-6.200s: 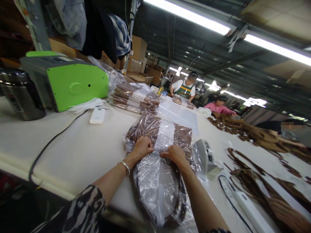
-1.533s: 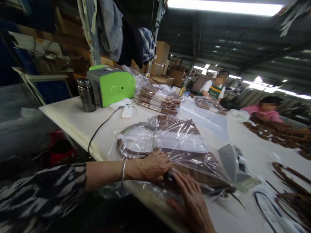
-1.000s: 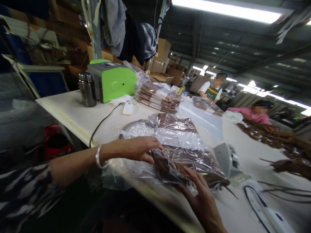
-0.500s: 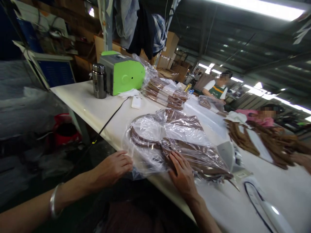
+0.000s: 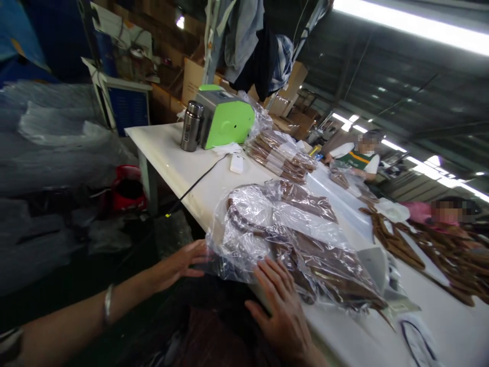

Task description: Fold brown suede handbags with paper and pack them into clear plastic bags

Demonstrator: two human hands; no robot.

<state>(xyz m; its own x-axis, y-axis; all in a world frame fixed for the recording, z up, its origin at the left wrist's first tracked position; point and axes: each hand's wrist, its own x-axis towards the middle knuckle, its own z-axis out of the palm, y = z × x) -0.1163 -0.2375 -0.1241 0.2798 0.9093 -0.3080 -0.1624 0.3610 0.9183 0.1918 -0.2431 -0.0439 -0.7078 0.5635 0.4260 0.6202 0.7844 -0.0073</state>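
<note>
A clear plastic bag [image 5: 239, 255] lies at the table's near edge. Inside it is a folded brown item [image 5: 324, 255] with a white band across it and a curved brown strip on the left. My left hand [image 5: 185, 262] is at the bag's left corner, fingers stretched out and thumb apart; whether the fingertips touch the plastic, I cannot tell. My right hand [image 5: 278, 300] has its fingers extended and spread, with the fingertips at the bag's near edge. Neither hand grips anything that I can see.
On the white table [image 5: 164, 153] stand a metal flask [image 5: 192, 127] and a green-grey machine [image 5: 229, 122]. Behind the bag lies a stack of bagged brown items [image 5: 280, 155]. Brown pieces [image 5: 428, 255] lie on the right. Two people are across the table.
My right hand has drawn back from the top of the bag to its near edge. The left hand's fingers have straightened. The view has shifted, so the table appears further right.
</note>
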